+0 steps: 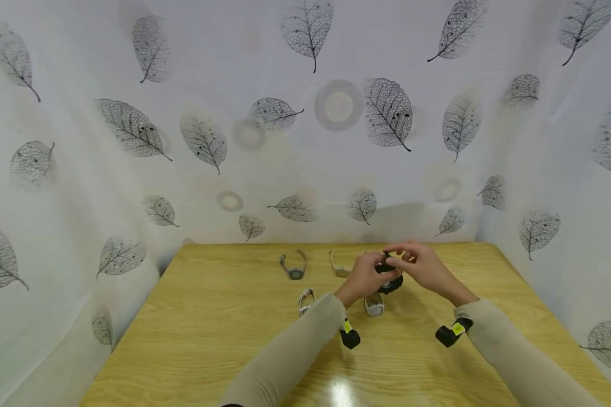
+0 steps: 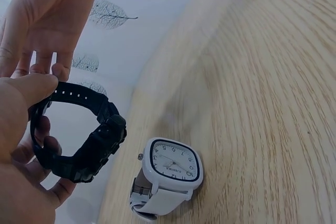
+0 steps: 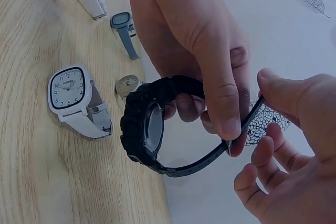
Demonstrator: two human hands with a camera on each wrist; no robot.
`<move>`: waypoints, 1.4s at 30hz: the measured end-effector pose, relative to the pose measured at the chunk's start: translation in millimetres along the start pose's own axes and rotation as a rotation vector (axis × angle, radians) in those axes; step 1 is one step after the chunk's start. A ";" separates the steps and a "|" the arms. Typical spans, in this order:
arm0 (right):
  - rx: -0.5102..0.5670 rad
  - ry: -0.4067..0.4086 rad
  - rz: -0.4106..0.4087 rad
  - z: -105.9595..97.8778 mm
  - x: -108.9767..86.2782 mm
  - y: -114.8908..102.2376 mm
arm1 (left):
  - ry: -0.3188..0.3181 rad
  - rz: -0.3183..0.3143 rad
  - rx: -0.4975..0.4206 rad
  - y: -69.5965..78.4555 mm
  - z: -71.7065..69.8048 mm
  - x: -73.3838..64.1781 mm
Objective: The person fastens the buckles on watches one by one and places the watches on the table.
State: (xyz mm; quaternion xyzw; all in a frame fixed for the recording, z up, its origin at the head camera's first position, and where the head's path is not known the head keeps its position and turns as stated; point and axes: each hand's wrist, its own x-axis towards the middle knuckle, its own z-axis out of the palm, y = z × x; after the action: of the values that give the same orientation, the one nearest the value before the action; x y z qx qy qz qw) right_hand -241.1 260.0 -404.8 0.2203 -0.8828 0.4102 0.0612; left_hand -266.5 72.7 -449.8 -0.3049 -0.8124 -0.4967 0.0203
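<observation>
A black sports watch [image 1: 391,284] is held up off the table between both hands. My left hand [image 1: 365,278] grips its strap between thumb and fingers, near the metal buckle seen in the right wrist view. At the strap's free end, my right hand [image 1: 424,265] pinches the tip with its thumb; its other fingers are loosely bent. The strap forms a loop, and the watch face [image 3: 154,128] shows partly from the side. Below the hands, a white square watch [image 2: 176,163] rests on the table with its strap buckled.
On the wooden table [image 1: 224,339] lie a grey-blue watch [image 1: 296,273] and a pale-strapped watch [image 1: 342,272] toward the back. Another white watch [image 1: 305,301] is partly behind the left sleeve. Leaf-printed curtains [image 1: 209,73] surround the table's back and sides.
</observation>
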 end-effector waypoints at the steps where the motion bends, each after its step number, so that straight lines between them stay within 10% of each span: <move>1: 0.005 0.008 0.007 -0.2 -0.2 0.2 | -0.003 -0.007 -0.007 0.2 -0.6 -0.4; 9: 0.047 0.054 0.017 -3.9 -5.4 1.6 | -0.005 -0.080 -0.073 -2.2 -6.7 -5.3; 42: 0.254 0.147 0.037 -1.1 -19.2 11.8 | 0.026 0.005 0.006 -4.8 -4.6 -9.7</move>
State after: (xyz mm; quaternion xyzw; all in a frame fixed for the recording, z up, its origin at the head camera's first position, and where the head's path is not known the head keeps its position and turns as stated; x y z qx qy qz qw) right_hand -229.2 274.0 -417.8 0.1793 -0.8209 0.5347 0.0895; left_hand -262.3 62.9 -454.6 -0.3003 -0.8127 -0.4983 0.0331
